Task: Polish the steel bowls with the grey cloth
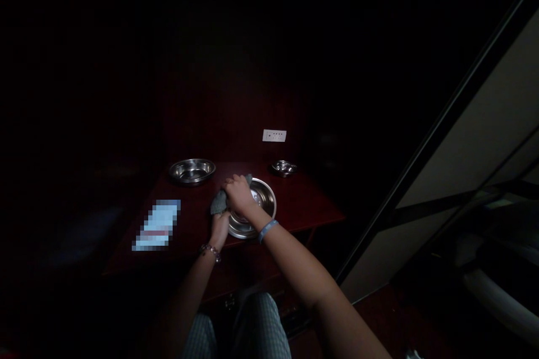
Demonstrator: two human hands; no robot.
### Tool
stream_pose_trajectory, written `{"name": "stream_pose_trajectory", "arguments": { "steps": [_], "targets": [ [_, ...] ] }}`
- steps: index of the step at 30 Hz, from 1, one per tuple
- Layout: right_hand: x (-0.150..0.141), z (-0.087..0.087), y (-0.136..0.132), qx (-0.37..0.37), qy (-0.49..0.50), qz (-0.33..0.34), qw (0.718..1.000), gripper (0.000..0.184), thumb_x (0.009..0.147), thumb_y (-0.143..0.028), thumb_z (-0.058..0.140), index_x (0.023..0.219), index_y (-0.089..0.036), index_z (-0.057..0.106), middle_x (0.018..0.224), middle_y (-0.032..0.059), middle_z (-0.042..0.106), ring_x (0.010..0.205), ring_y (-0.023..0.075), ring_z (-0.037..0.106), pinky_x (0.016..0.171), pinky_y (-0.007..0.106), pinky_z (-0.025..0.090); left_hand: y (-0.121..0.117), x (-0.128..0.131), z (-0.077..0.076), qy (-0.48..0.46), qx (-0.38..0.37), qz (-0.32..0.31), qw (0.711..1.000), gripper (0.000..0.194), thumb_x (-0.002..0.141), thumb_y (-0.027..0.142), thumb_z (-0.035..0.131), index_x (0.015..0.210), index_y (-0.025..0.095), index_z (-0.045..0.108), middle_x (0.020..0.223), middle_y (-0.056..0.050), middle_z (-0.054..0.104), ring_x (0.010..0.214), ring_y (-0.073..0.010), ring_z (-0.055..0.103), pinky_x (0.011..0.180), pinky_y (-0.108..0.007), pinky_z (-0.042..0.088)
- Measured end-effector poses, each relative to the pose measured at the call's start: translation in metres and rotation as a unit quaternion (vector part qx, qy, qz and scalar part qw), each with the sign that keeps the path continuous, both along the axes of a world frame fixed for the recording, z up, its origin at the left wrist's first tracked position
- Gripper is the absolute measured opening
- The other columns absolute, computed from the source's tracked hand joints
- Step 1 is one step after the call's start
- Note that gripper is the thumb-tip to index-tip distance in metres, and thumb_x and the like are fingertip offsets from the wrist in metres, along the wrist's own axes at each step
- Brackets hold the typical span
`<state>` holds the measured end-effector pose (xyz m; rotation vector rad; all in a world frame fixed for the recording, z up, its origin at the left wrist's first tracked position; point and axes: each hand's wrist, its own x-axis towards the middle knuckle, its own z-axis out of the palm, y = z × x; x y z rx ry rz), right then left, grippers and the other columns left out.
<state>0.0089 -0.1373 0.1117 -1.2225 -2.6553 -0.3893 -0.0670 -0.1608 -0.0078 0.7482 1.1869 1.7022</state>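
- Steel bowl (pixel 263 202) sits near the front-centre of a dark red table (pixel 303 207), tilted a bit toward me — both hands are on it
- R hand (pixel 238 193) is curled over a grey cloth (pixel 219 202), pressing it against the bowl's near-left rim; fingers closed round the cloth, blue band (pixel 268 230) on that wrist
- L hand (pixel 219 228) comes up from below and grips the bowl's lower-left edge, partly hidden under the R hand; beaded bracelet (pixel 211 251) on that wrist. I can't see its fingertips, but it looks clamped on the rim
- Cloth pokes out left of the R hand, a second bit showing above the knuckles
- Bigger steel pan (pixel 192 171) stands at the back-left of the table, well apart from the hands
- Small steel dish (pixel 283 168) at the back-right, just beyond the bowl, not touching it
- Pale blue sheet (pixel 156 225) lies flat on the left side of the table; its face is blurred, can't read it
- White socket plate (pixel 274 135) on the dark wall behind the table
- Checked trousers (pixel 256 325) show at the bottom of the view, between the forearms
- Room is v. dark — a pale panel w/ dark frame (pixel 463 140) runs along the right side
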Motion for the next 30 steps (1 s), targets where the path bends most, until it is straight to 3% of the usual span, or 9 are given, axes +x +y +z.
{"name": "stream_pose_trajectory", "arguments": {
  "steps": [4, 10, 17, 23, 30],
  "targets": [
    [0.012, 0.004, 0.003, -0.022, 0.050, -0.049, 0.997, 0.037, 0.093, -0.010, 0.057, 0.126, -0.013, 0.074, 0.128, 0.0148, 0.075, 0.125, 0.0280, 0.060, 0.104, 0.038, 0.043, -0.002, 0.001, 0.004, 0.030, -0.061, 0.010, 0.998, 0.008, 0.076, 0.023, 0.074, 0.073, 0.019, 0.069, 0.077, -0.008, 0.075, 0.090, -0.0294, 0.073, 0.082, -0.036, 0.057],
    [0.028, 0.009, 0.009, -0.054, 0.135, -0.145, 0.979, 0.044, 0.092, -0.014, 0.055, 0.131, -0.017, 0.075, 0.128, 0.0141, 0.077, 0.120, 0.0267, 0.066, 0.103, 0.035, 0.047, -0.004, 0.003, 0.006, 0.039, -0.057, 0.021, 0.997, 0.005, 0.077, 0.021, 0.070, 0.072, 0.020, 0.072, 0.075, -0.011, 0.076, 0.086, -0.0289, 0.075, 0.080, -0.034, 0.055],
    [0.047, 0.005, 0.010, -0.099, 0.246, -0.256, 0.929, 0.047, 0.092, -0.019, 0.057, 0.135, -0.026, 0.076, 0.126, 0.0090, 0.080, 0.118, 0.0263, 0.074, 0.096, 0.030, 0.053, -0.009, 0.002, 0.010, 0.060, -0.073, 0.028, 0.995, 0.009, 0.076, 0.027, 0.071, 0.072, 0.018, 0.071, 0.072, -0.007, 0.073, 0.082, -0.0264, 0.072, 0.082, -0.036, 0.054],
    [0.073, -0.013, 0.012, -0.141, 0.354, -0.318, 0.868, 0.043, 0.086, -0.020, 0.061, 0.124, -0.026, 0.081, 0.110, 0.0089, 0.083, 0.105, 0.0253, 0.078, 0.088, 0.027, 0.054, -0.011, 0.001, 0.009, 0.048, -0.065, 0.017, 0.997, 0.015, 0.074, 0.033, 0.074, 0.073, 0.019, 0.068, 0.068, -0.005, 0.070, 0.077, -0.0242, 0.068, 0.075, -0.032, 0.050],
    [0.098, -0.057, 0.017, -0.190, 0.488, -0.305, 0.795, 0.023, 0.076, -0.017, 0.059, 0.081, -0.016, 0.082, 0.073, 0.0053, 0.076, 0.074, 0.0190, 0.073, 0.062, 0.021, 0.045, -0.006, 0.002, 0.000, 0.044, -0.067, 0.019, 0.997, 0.023, 0.072, 0.038, 0.076, 0.078, 0.018, 0.067, 0.071, -0.005, 0.070, 0.072, -0.0224, 0.067, 0.072, -0.032, 0.050]
  ]
}}
